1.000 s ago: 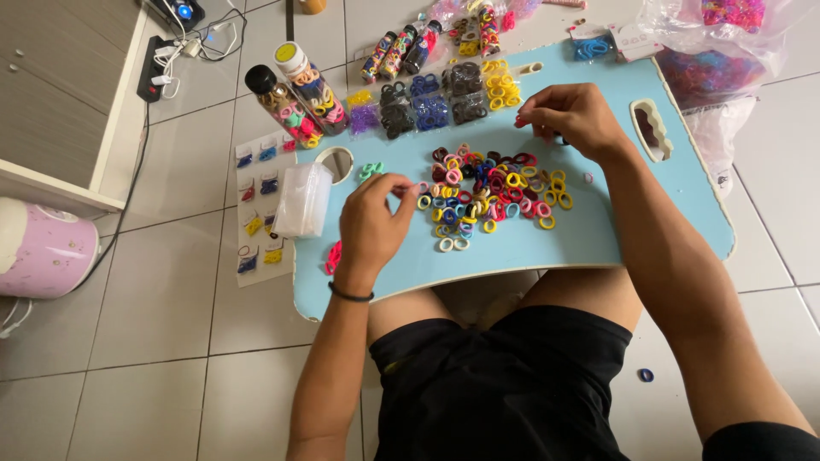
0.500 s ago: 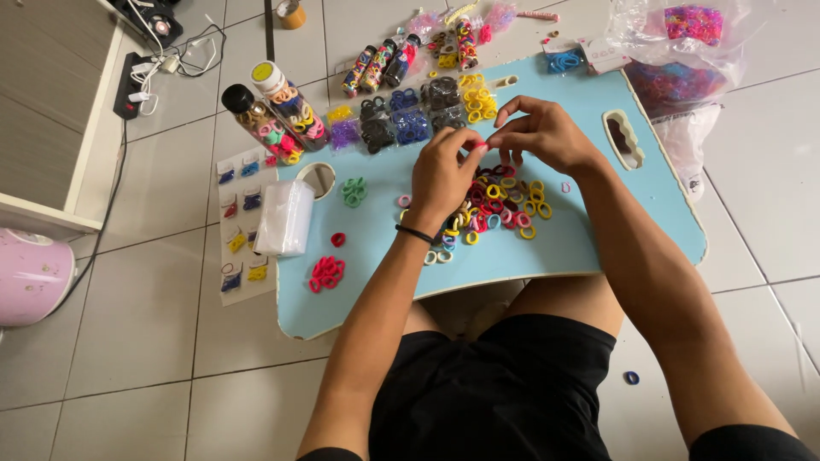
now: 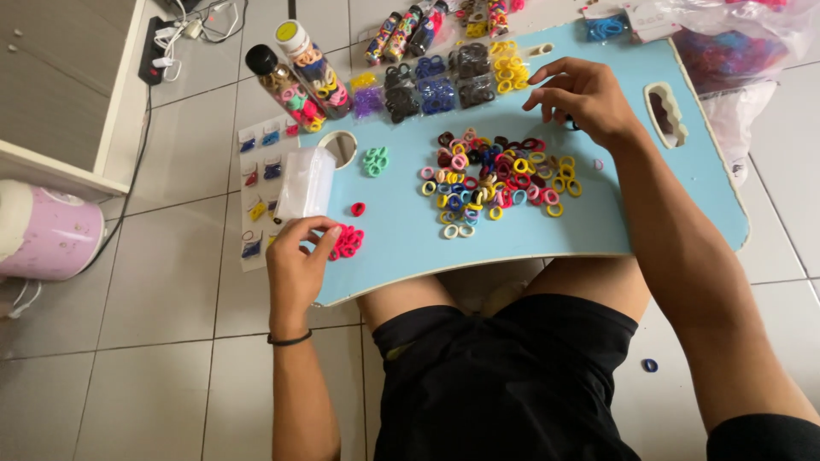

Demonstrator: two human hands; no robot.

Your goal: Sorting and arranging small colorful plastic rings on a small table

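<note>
A light blue lap table (image 3: 649,196) rests over my legs. A heap of mixed coloured hair ties (image 3: 500,179) lies at its middle. My right hand (image 3: 581,98) hovers just beyond the heap with fingers spread and curled, holding nothing I can see. My left hand (image 3: 299,256) is at the table's near left corner, its thumb and forefinger tips at a small pile of red hair ties (image 3: 348,241). Whether they pinch a tie is hidden. A single red tie (image 3: 358,208) and a small green pile (image 3: 374,160) lie close by.
A stack of clear plastic bags (image 3: 306,183) stands by the left hand. Sorted purple, black, blue and yellow tie piles (image 3: 437,92) line the far edge. Two filled bottles (image 3: 299,81) lie at far left. A pink appliance (image 3: 43,230) and a power strip (image 3: 158,43) are on the tiled floor.
My left hand has left the mixed heap and swung left and toward me to the red pile. My right hand has lifted slightly off the heap toward the far edge.
</note>
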